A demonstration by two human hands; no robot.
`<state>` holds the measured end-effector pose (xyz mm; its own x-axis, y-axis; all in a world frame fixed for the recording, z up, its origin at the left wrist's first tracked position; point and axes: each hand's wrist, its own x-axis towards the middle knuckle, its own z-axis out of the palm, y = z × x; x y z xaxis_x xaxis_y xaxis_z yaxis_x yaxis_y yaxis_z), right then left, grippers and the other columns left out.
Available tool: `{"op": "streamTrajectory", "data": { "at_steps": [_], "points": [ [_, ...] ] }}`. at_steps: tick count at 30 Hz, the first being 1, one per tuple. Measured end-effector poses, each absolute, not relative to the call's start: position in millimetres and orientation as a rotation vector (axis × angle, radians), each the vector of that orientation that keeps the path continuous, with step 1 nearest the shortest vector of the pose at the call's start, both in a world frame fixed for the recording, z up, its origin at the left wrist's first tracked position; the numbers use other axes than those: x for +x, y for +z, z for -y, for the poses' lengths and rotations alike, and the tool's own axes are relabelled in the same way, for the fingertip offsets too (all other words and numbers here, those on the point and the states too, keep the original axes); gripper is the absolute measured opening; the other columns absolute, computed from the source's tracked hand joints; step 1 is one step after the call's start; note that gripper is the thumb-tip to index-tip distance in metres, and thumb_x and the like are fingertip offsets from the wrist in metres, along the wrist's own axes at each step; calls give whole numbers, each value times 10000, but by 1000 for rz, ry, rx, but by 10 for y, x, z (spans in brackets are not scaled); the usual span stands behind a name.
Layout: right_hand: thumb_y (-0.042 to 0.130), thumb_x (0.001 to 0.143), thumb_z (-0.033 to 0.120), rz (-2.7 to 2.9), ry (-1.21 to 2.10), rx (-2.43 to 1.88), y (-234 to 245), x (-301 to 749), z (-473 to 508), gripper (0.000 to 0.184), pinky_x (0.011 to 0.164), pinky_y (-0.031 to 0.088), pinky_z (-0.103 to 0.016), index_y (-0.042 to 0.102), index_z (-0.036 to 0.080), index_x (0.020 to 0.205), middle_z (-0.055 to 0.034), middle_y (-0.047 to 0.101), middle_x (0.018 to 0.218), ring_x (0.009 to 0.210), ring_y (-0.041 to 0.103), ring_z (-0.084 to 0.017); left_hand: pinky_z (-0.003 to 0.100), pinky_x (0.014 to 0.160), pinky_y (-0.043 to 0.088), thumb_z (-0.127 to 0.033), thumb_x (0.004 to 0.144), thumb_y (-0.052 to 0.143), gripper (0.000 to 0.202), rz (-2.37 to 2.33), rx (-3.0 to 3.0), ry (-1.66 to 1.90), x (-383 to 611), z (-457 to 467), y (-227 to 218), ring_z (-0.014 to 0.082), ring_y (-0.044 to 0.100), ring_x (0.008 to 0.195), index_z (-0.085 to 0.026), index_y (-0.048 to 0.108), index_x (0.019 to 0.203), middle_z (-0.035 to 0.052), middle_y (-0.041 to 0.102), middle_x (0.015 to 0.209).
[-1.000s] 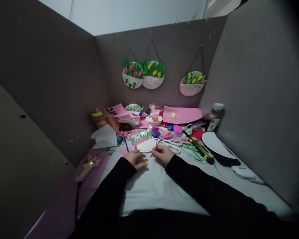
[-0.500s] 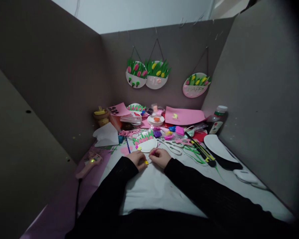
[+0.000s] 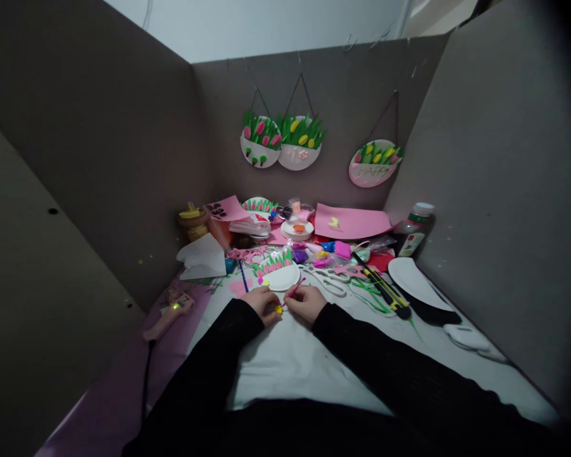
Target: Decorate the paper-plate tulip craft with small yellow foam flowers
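My left hand [image 3: 261, 303] is closed, pinching a small yellow piece [image 3: 278, 310], perhaps modelling clay, between thumb and fingertips. Just to its right, my right hand [image 3: 309, 304] grips a thin pink stick-like tool [image 3: 295, 287]. The tool slants, with its lower tip close to the yellow piece; whether they touch I cannot tell. Right behind both hands lies a white paper plate craft [image 3: 285, 279] with pink tulips and green leaves along its top. A small yellow shape [image 3: 266, 283] and a magenta one sit at the plate's left edge.
White scissors [image 3: 330, 279] and a yellow-black utility knife [image 3: 385, 289] lie to the right. A pink glue gun [image 3: 169, 317] with a lit light rests at left. Bagged coloured clay [image 3: 309, 251], a pink sheet [image 3: 352, 222] and a bottle [image 3: 413, 230] stand farther back. Grey panels enclose three sides.
The pink tool has tipped a little, and more of its upper end shows above my right hand. Both hands stay in nearly the same place.
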<state>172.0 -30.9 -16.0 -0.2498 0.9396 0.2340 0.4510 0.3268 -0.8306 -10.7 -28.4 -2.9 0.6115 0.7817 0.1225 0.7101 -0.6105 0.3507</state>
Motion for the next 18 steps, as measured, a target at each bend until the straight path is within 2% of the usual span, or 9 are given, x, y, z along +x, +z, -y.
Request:
{"op": "streamTrajectory", "data": {
  "at_steps": [7,18],
  "points": [
    [549,664,214,1855,813,-1248,-172,1721,311,139,514,414,-198,670,144,660,2,612,549,521,537,-116,307,733,433,-440,692,584,378,-1199,2572,362,-101,290,-11,194,535,815,-160,616,942,86,558,886],
    [542,659,180,1926,774,-1241,-176,1708,313,136,549,416,-193,673,144,662,-5,631,574,550,553,-113,283,709,432,-411,696,582,314,-1225,2583,359,-80,289,-19,171,528,773,-154,615,873,70,554,859]
  ]
}}
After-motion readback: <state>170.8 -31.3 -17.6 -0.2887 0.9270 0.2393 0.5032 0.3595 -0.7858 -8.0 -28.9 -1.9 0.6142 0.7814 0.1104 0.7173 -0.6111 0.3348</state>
